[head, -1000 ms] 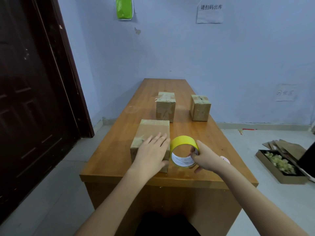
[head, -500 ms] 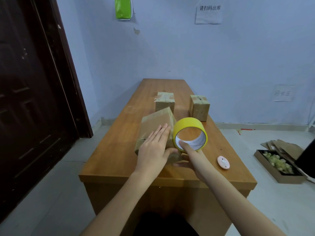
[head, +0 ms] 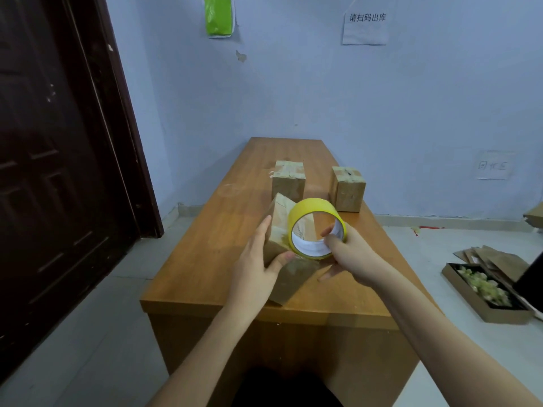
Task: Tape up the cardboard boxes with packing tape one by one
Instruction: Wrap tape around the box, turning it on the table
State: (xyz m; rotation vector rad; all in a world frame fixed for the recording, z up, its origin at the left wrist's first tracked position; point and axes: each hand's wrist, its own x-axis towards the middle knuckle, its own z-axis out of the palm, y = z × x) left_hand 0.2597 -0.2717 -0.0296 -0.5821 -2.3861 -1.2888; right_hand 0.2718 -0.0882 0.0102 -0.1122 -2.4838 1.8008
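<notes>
A cardboard box (head: pixel 282 277) is tipped up off the wooden table (head: pixel 211 254), one corner pointing at me. My left hand (head: pixel 257 259) grips its left side, thumb across the front face. A yellow roll of packing tape (head: pixel 316 232) sits against the box's right side, held by my right hand (head: pixel 345 252) with the thumb inside its core. Two more boxes stand upright farther back, one left (head: pixel 288 180) and one right (head: pixel 348 189), both with tape on top.
A dark door (head: pixel 58 171) fills the left. On the floor at the right lies a flat carton of pale scraps (head: pixel 484 292) beside folded cardboard (head: pixel 493 257). Paper notices and a green bag (head: pixel 219 14) hang on the blue wall.
The box went from lying flat to tipped up on a corner and turned. The tape roll rose off the table and came against the box, and the small white object on the table became hidden.
</notes>
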